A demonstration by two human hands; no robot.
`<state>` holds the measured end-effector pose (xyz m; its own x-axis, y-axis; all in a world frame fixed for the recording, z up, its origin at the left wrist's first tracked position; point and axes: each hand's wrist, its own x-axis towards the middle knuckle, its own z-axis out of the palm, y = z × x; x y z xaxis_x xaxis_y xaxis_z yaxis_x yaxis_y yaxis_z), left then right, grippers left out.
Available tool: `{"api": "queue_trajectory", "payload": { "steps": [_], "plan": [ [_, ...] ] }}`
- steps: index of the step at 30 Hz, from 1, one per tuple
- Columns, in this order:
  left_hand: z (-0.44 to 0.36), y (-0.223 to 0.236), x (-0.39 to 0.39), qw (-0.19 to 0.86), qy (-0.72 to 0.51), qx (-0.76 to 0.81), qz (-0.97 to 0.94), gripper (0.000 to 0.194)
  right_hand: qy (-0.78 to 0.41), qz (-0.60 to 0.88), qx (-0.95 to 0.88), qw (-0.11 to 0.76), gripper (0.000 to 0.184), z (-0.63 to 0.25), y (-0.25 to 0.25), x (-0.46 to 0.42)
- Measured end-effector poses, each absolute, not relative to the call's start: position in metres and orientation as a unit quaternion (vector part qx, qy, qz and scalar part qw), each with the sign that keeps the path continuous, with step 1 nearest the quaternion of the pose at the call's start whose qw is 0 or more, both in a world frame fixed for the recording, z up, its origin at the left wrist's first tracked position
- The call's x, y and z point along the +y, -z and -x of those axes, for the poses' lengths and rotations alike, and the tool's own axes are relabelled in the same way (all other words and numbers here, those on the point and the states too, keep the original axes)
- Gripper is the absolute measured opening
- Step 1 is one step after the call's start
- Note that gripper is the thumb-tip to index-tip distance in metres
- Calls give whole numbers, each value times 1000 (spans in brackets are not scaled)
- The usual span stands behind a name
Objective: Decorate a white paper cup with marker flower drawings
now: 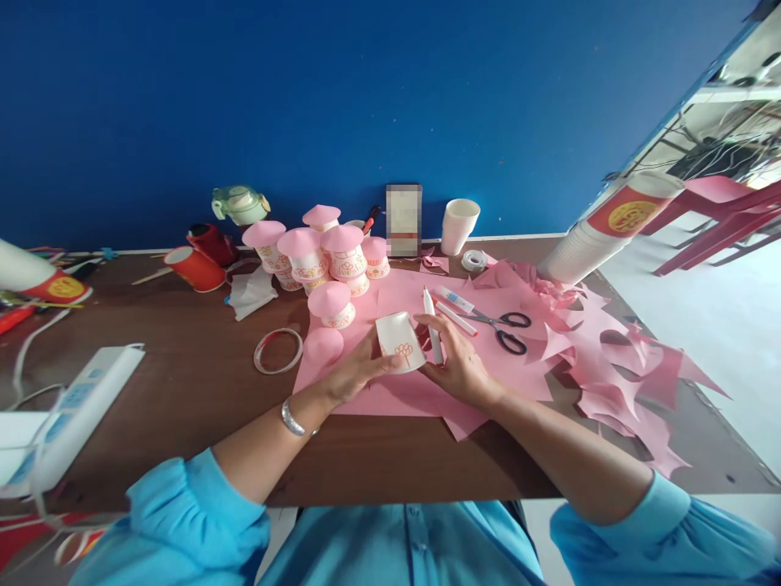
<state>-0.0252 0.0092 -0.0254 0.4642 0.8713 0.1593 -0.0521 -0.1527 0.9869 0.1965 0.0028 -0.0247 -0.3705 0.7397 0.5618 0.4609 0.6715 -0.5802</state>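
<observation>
My left hand (362,363) grips a white paper cup (398,335) by its side, tilted over the pink paper. An orange flower drawing shows on the cup's wall. In my right hand (459,362) a white marker (432,325) points up, held between thumb and fingers close beside the cup. Just behind that hand lie a red-and-white pen (456,318), a glue tube (455,299) and black-handled scissors (511,332). Left of the cup, a small decorated cup house (339,316) with a pink cone roof stands by a loose pink cone (323,347).
Several more cup houses (298,244) stand behind. A tape roll (278,352) and red cup (195,268) lie left, beyond a power strip (79,415). Pink paper scraps (628,382) and a long cup stack (604,228) occupy the right. A white cup (460,226) stands near the blue wall.
</observation>
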Motion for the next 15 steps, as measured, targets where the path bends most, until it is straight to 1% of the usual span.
{"api": "queue_trajectory", "payload": {
  "steps": [2, 3, 6, 10, 12, 15],
  "plan": [
    [24, 22, 8, 638, -368, 299, -606, 67, -152, 371, -815, 419, 50, -197, 25, 3],
    [23, 21, 8, 659, -358, 298, -591, 69, -145, 370, -818, 417, 50, -197, 25, 3],
    [22, 23, 9, 676, -382, 300, -554, 66, -137, 364, -821, 418, 53, -198, 26, 2],
    [23, 27, 11, 699, -422, 310, -487, 59, -140, 371, -811, 430, 64, -196, 25, 2],
    [24, 27, 11, 708, -411, 316, -479, 58, -136, 369, -813, 429, 61, -197, 25, 2],
    [26, 28, 10, 716, -388, 320, -484, 55, -116, 362, -822, 424, 46, -199, 25, 1]
  ]
}}
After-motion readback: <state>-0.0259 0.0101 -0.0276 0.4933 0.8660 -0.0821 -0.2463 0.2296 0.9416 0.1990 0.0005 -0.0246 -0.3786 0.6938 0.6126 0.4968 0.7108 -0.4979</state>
